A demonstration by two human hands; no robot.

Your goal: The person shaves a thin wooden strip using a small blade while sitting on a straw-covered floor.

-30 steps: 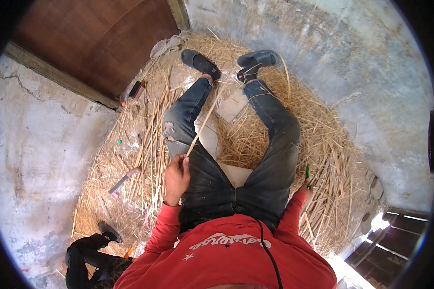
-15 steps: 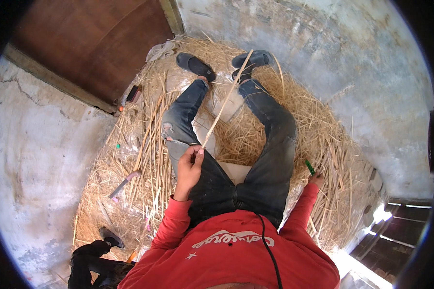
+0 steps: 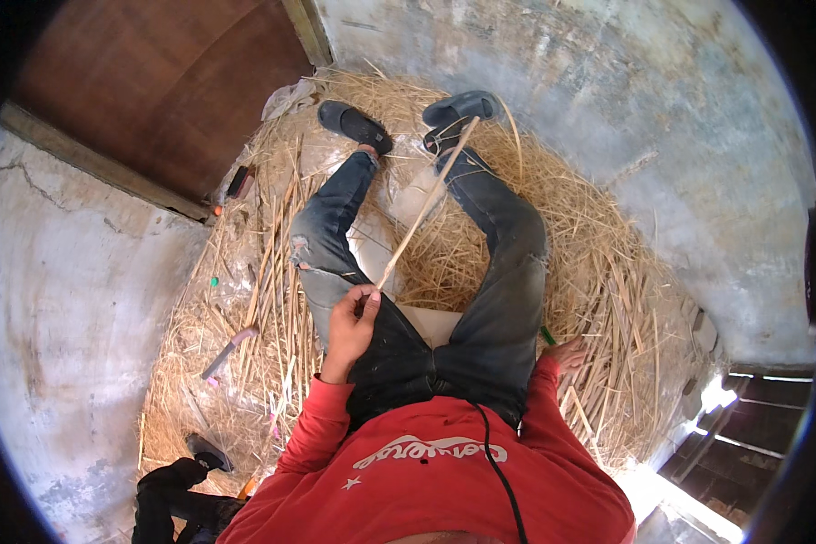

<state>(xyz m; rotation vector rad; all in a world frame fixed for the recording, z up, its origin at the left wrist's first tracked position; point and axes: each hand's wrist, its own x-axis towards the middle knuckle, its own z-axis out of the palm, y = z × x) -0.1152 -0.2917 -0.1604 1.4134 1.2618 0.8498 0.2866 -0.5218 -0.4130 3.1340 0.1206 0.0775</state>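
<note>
My left hand [image 3: 352, 328], above my left thigh, pinches the lower end of a long pale bamboo strip [image 3: 428, 203] between thumb and fingers. The strip slants up and away between my legs, its far tip over my right foot. Low beside my right thigh, my right hand [image 3: 567, 354] is open, fingers spread over a pile of split strips [image 3: 607, 349]. Just left of that hand, a small green object [image 3: 548, 335] shows partly behind my thigh; its kind is hard to tell.
Straw-like shavings [image 3: 444, 267] cover the floor. On the left lie a long bundle of strips [image 3: 276, 263], a curved-handled blade [image 3: 228, 354] and a dark brush-like block [image 3: 240, 181]. Another person's leg [image 3: 168, 485] is at lower left. Walls [image 3: 607, 91] enclose the space.
My right hand has let go of the green object and moved left toward my thigh, fingers now spread. The bamboo strip has dipped slightly, still in my left hand.
</note>
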